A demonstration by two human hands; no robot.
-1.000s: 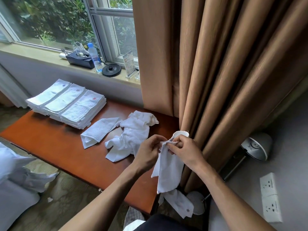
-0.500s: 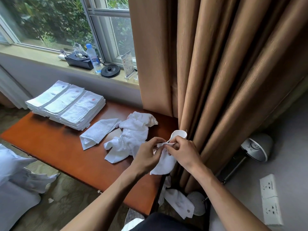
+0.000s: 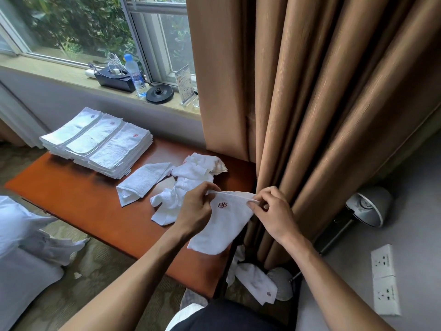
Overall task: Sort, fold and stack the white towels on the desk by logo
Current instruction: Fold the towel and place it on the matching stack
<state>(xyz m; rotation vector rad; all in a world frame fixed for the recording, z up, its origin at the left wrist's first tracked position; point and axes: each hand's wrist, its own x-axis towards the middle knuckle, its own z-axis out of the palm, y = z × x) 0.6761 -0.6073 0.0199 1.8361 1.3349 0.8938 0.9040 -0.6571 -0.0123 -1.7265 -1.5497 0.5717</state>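
Both hands are engaged: your left hand (image 3: 195, 211) and right hand (image 3: 274, 216) each pinch the top edge of one white towel (image 3: 226, 230), held over the near right corner of the desk (image 3: 83, 201), long axis hanging down toward you. The folded stacks (image 3: 100, 142) sit at its far left end, so your left hand is nearer. One dark red flower-shaped logo (image 3: 222, 205) faces you; no lettering is readable.

White towel (image 3: 224, 225) held spread, red logo (image 3: 222, 205) showing; folded stacks (image 3: 100, 142) on desk (image 3: 71, 199) left end; crumpled pile (image 3: 188, 180) centre.
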